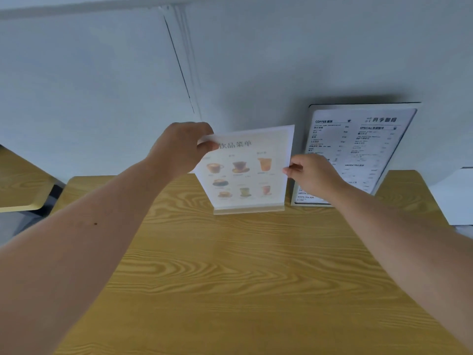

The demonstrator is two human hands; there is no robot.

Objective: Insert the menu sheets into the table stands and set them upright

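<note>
A clear acrylic table stand (249, 209) stands upright on the wooden table (230, 278), near its far edge. Inside it sits a drinks menu sheet (245, 165) printed with pictures of cups. My left hand (181, 147) pinches the sheet's top left corner between thumb and fingers. My right hand (311, 175) pinches the right edge of the sheet about halfway down. To the right, a second, larger stand with a black-and-white coffee menu (358, 149) stands upright by the wall, partly hidden behind my right hand.
A grey wall (102, 85) rises directly behind the table's far edge. Another wooden table (18, 185) is at the left, across a gap. A white surface (458, 196) lies at the right edge of the view.
</note>
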